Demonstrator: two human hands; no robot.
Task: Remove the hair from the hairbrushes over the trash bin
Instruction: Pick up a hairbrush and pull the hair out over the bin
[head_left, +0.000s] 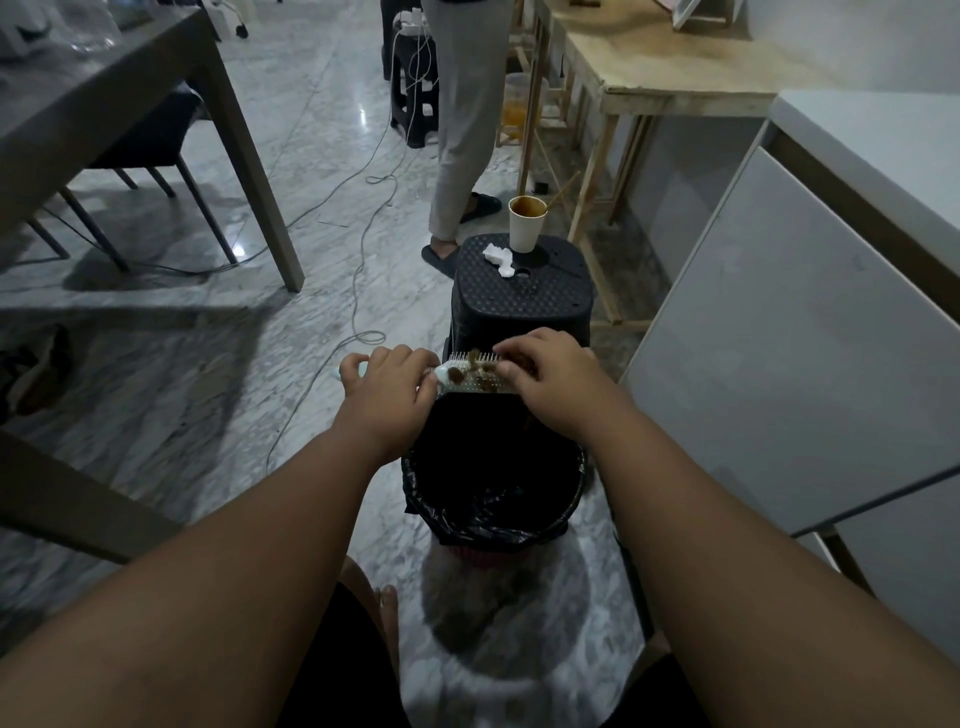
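Several brown tufts of hair (485, 370) sit in the bristles of the white hairbrush (470, 387), which is held level above the trash bin (519, 519), over the 12 o'clock side of its opening. The left hand (387, 387) is at 9 o'clock of the brush, its grip closed round the handle. The right hand (553, 387) is at 3 o'clock, its grip curled over the bristles and, as far as I can see, pinching hair between thumb and fingertips. To do this step well, I think it is better to pull the hair upward along the bristles, not sideways, and to bring the brush a little toward 6 o'clock, so that loose tufts fall inside the black liner and not near the black stool (519, 296) at 12 o'clock.
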